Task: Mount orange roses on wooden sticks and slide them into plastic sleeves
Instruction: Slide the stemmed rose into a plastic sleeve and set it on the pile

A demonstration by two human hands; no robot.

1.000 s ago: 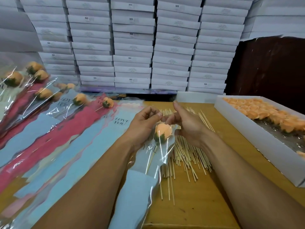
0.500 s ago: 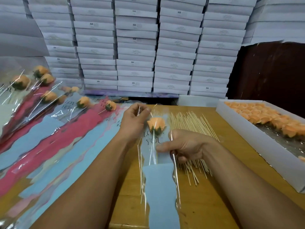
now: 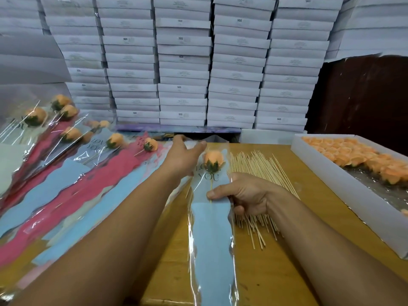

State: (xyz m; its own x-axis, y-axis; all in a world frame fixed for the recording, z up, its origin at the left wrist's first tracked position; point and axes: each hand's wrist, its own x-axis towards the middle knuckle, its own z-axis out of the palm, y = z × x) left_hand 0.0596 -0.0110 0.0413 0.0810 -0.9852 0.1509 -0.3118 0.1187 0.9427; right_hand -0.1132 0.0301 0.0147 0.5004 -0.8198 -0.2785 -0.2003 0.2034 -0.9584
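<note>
An orange rose (image 3: 213, 157) on a wooden stick lies inside a clear plastic sleeve (image 3: 209, 239) with a blue insert and "LOVE YOU" print, lengthwise on the wooden table (image 3: 287, 272). My right hand (image 3: 245, 195) pinches the sleeve and stick at mid-length, thumb on top and fingers curled beneath. With its fingers stretched out, my left hand (image 3: 183, 155) is at the sleeve's top left edge, its thumb touching the plastic beside the rose. A pile of loose wooden sticks (image 3: 256, 166) lies under and right of the sleeve.
A long white box (image 3: 331, 173) of loose orange roses (image 3: 357, 155) stands at the right. Several sleeved roses (image 3: 114, 140) lie fanned over the table's left side. Stacks of white boxes (image 3: 183, 62) form a wall behind. A dark panel (image 3: 364, 96) is at the back right.
The rose slid deeper into the sleeve, which now lies flat on the table. My right hand moved down to its middle; my left hand opened and reached farther up.
</note>
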